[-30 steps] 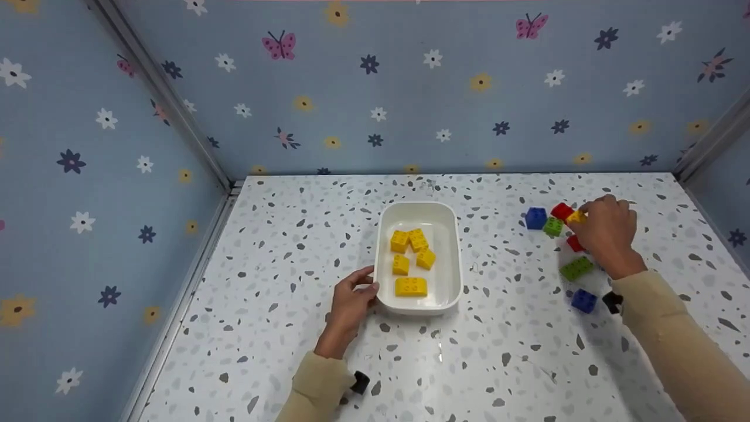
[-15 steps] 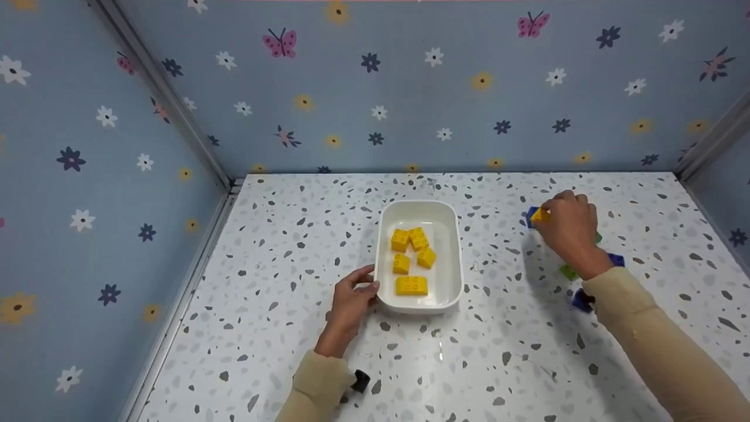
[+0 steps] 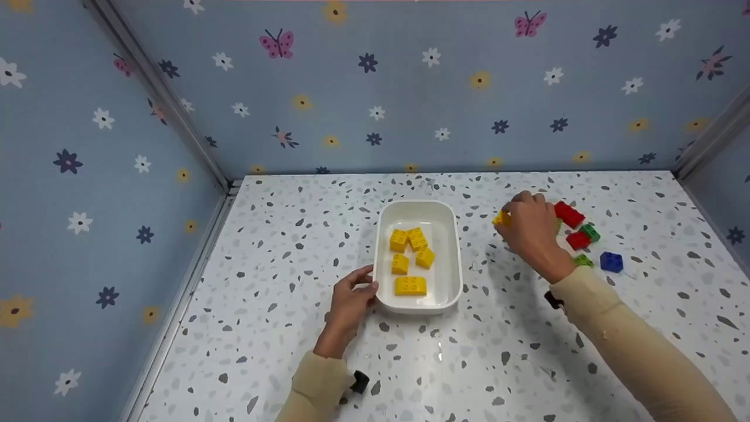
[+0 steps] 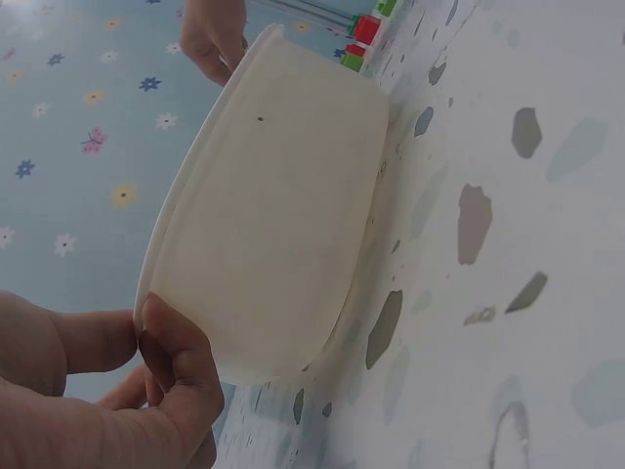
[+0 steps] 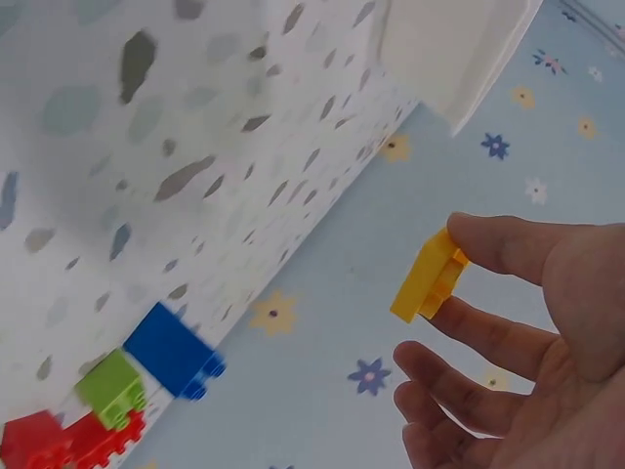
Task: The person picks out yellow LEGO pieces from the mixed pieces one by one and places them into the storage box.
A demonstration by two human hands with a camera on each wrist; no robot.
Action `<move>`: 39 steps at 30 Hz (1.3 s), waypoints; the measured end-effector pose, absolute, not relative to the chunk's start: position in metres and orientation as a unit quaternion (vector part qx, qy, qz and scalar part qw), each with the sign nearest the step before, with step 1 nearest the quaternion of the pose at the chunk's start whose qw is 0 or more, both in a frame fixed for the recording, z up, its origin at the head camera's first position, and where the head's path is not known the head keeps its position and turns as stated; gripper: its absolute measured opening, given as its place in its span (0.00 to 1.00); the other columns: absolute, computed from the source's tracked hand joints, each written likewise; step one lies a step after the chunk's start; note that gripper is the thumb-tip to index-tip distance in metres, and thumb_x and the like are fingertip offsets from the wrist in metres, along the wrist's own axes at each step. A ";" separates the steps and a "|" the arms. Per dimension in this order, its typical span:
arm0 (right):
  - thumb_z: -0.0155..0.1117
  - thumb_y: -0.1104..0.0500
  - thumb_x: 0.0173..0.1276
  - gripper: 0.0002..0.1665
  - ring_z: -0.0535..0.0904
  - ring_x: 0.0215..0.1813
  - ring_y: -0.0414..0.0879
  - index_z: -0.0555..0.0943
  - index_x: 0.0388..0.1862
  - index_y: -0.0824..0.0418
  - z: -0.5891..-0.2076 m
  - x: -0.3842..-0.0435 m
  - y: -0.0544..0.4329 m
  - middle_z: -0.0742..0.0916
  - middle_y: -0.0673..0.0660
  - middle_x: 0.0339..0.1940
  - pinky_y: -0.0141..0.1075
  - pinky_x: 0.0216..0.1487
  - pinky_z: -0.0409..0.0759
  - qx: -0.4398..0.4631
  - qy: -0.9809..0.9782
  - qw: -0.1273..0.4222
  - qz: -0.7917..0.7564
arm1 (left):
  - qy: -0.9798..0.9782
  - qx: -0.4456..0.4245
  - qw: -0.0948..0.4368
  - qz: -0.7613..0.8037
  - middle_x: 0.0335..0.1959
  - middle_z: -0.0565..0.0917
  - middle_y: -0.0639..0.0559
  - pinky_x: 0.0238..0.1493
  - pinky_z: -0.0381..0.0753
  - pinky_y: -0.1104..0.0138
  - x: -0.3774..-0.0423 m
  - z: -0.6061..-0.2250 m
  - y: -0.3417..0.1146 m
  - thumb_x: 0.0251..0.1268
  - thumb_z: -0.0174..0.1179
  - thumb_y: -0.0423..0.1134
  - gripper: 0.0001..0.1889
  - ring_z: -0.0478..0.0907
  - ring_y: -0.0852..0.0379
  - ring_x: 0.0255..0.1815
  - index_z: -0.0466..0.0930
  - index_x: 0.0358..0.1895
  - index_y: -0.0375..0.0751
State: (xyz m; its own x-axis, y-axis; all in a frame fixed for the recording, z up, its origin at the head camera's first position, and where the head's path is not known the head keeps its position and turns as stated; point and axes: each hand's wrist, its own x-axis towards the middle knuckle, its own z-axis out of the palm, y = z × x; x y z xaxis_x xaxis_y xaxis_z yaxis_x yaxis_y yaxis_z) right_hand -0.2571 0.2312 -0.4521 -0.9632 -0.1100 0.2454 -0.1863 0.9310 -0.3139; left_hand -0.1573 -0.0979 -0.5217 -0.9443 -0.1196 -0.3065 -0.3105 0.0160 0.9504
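Observation:
Between thumb and index finger my right hand [image 3: 530,228] pinches a yellow toy brick [image 5: 430,276], held up off the table and to the right of the white plastic tub [image 3: 458,252]. My left hand [image 3: 350,302] grips the tub's near left rim, its thumb and a finger meeting there in the left wrist view. Several yellow bricks [image 3: 410,286] lie inside the tub. Behind the right hand sit loose bricks: red ones [image 3: 568,214], a dark green one [image 3: 590,232], a lighter green one [image 3: 583,261] and a blue one [image 3: 611,262]. Another blue brick [image 5: 171,347] shows in the right wrist view.
The speckled white table [image 3: 281,246] ends at a flowered blue back wall [image 3: 404,88]. A similar panel [image 3: 88,252] borders its left side. Beige sleeves [image 3: 633,340] cover both forearms, with a dark object at each cuff.
My right hand has carried the yellow brick leftward from the loose bricks toward the tub, uncovering the red and green ones. The left hand and tub stay in place.

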 end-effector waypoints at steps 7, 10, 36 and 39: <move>0.77 0.59 0.67 0.18 0.75 0.58 0.68 0.89 0.49 0.72 -0.450 -0.251 0.202 0.84 0.71 0.56 0.61 0.63 0.74 0.091 -0.977 0.097 0.164 | 0.711 -0.165 0.073 0.679 0.56 0.78 0.41 0.46 0.85 0.65 -0.159 -0.521 -0.097 0.77 0.60 0.29 0.22 0.81 0.54 0.44 0.78 0.71 0.36; 0.78 0.58 0.67 0.19 0.75 0.59 0.67 0.90 0.50 0.71 -0.448 -0.250 0.191 0.84 0.69 0.57 0.60 0.64 0.74 0.088 -0.979 0.087 0.164 | 0.712 -0.167 0.074 0.678 0.56 0.78 0.42 0.45 0.84 0.66 -0.159 -0.521 -0.096 0.77 0.60 0.29 0.22 0.81 0.55 0.43 0.78 0.71 0.37; 0.76 0.57 0.67 0.13 0.77 0.50 0.61 0.90 0.40 0.68 -0.447 -0.233 0.117 0.84 0.64 0.43 0.56 0.62 0.76 0.195 -0.981 -0.007 0.014 | 0.703 -0.155 0.072 0.690 0.56 0.78 0.42 0.44 0.85 0.65 -0.156 -0.519 -0.098 0.77 0.61 0.30 0.24 0.80 0.56 0.42 0.76 0.73 0.34; 0.76 0.56 0.68 0.15 0.78 0.54 0.63 0.89 0.43 0.69 -0.447 -0.235 0.112 0.84 0.66 0.46 0.57 0.64 0.75 0.202 -0.979 -0.032 -0.012 | 0.702 -0.152 0.070 0.692 0.56 0.78 0.41 0.44 0.85 0.65 -0.156 -0.520 -0.099 0.77 0.61 0.29 0.23 0.80 0.56 0.41 0.76 0.72 0.34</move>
